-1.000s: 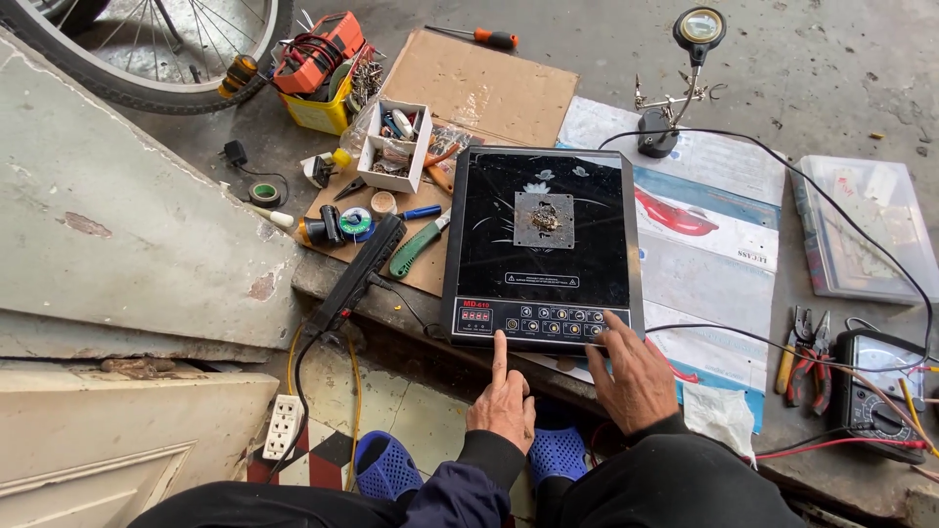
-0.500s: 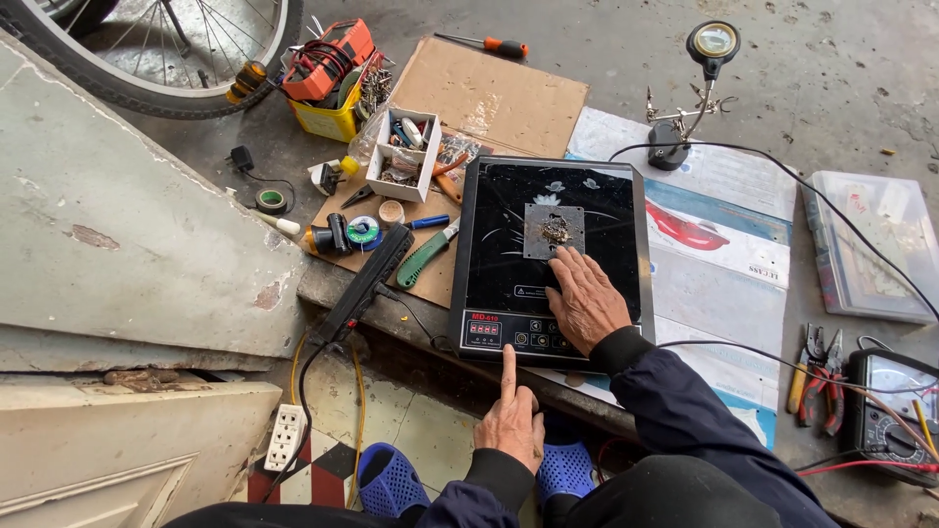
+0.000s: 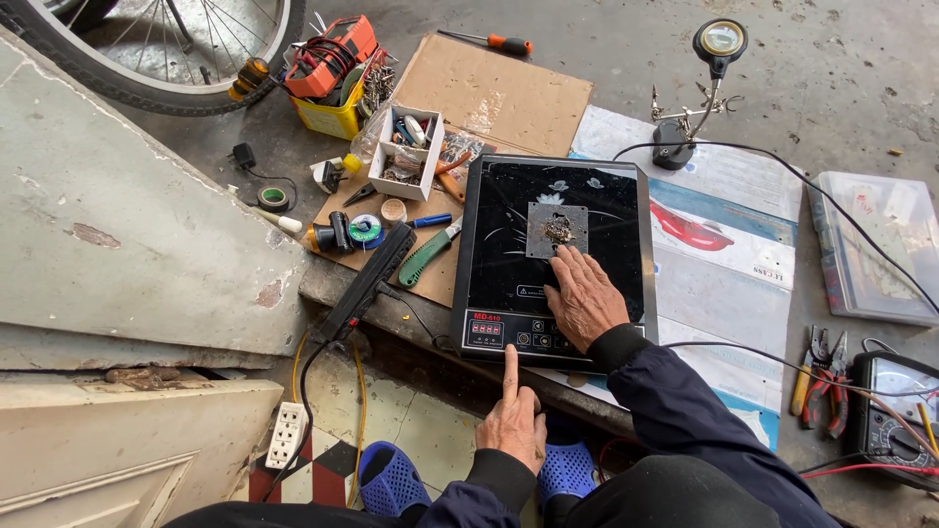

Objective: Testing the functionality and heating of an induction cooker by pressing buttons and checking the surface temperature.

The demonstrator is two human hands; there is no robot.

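Right hand has moved up from the controls, lying flat and empty on the induction cooktop, fingertips by its metal plate; left hand, forefinger out, grasping nothing, points at the control panel.

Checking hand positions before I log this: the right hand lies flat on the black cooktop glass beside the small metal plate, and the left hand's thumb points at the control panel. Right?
Not quite. The head view shows the left hand pointing with its index finger, not its thumb, at the control panel. The right hand does lie flat on the cooktop beside the metal plate.
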